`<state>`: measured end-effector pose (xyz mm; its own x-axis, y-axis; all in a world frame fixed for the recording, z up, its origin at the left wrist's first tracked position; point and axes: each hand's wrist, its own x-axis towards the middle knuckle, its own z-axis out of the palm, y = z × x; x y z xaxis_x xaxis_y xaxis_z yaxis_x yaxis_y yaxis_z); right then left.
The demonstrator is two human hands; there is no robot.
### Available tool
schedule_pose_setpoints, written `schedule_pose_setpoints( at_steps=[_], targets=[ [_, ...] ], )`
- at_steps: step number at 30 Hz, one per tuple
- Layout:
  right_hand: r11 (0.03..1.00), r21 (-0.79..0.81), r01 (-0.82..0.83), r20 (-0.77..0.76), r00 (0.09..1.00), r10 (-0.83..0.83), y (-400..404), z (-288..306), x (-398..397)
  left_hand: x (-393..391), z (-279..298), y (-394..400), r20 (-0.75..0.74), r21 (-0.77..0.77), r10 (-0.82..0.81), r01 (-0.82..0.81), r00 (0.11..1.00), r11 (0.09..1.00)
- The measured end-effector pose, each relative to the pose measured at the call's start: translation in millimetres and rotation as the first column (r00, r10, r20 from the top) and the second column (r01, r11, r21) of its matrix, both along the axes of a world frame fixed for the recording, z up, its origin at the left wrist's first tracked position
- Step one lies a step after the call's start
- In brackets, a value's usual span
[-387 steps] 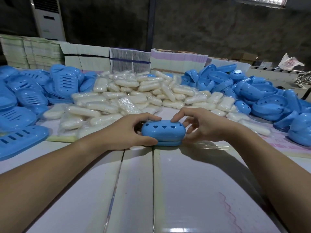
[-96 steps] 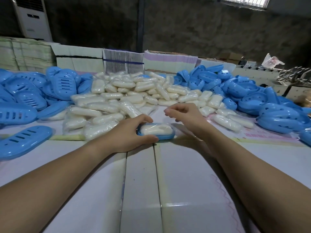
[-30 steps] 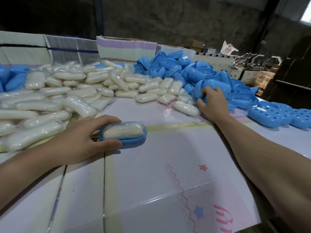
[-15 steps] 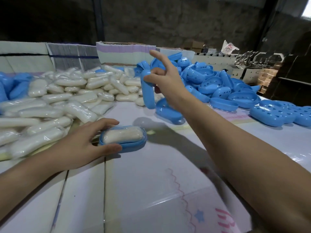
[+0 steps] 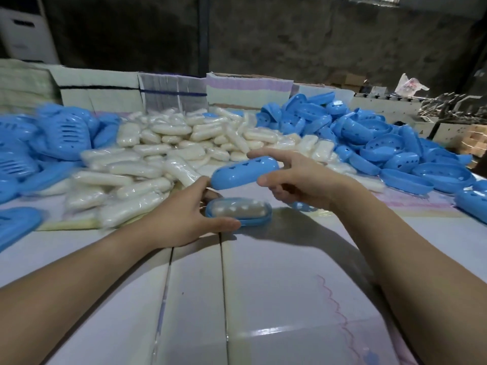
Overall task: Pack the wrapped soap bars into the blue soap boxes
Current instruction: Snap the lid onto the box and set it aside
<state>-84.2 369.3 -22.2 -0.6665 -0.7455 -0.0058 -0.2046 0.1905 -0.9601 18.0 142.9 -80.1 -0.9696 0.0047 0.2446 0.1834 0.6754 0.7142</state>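
The left hand (image 5: 181,219) grips the blue plastic box bottom (image 5: 238,212) on the white table (image 5: 276,299), white wrapped soap bar (image 5: 238,208) inside. Just above, the right hand (image 5: 297,180) pinches the light, stiff blue lid (image 5: 243,173) by its end. Behind sits the slippery soap pile (image 5: 163,156).

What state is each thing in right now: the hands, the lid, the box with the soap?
Left hand: grips the box base on the table.
Right hand: holds the lid in the air.
Lid: off, above the base.
Box base: open, soap inside.
Soap bar: wrapped, lying in the base.
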Motion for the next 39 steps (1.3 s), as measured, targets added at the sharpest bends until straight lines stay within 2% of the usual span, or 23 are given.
schedule_pose_setpoints(
  at_steps=[4, 8, 10, 15, 20, 29, 39],
  targets=[
    [0.945, 0.325, -0.033, -0.256, 0.959, 0.121, 1, -3, 0, 1, -1, -2, -0.013, 0.030, -0.006, 0.007, 1.000, 1.000],
    [0.906, 0.418, 0.075, -0.480, 0.865, 0.150, -6, -6, 1, 0, 0, -3, -0.021, 0.020, -0.001, 0.001, 1.000, 1.000],
    [0.878, 0.469, 0.097, -0.525, 0.830, 0.188, -10, -9, 2, -1, 0, -3, -0.035, 0.011, 0.004, -0.004, 0.999, 1.000],
    [0.935, 0.353, 0.035, -0.550, 0.816, 0.177, -23, -16, 11, 0, 2, -5, -0.020, 0.030, -0.045, 0.046, 0.999, 0.998],
    [0.949, 0.313, 0.026, -0.579, 0.797, 0.169, -27, -20, 15, 0, 3, -9, 0.000, -0.022, -0.095, 0.095, 0.995, 0.995],
    [0.914, 0.403, -0.035, -0.559, 0.781, 0.277, -27, -24, 16, 1, 2, -12, -0.046, -0.091, -0.076, 0.072, 0.996, 0.993],
    [0.881, 0.472, -0.008, -0.588, 0.742, 0.322, -32, -23, 20, 2, 3, -11, 0.011, -0.124, -0.058, 0.059, 0.998, 0.990]
  ],
)
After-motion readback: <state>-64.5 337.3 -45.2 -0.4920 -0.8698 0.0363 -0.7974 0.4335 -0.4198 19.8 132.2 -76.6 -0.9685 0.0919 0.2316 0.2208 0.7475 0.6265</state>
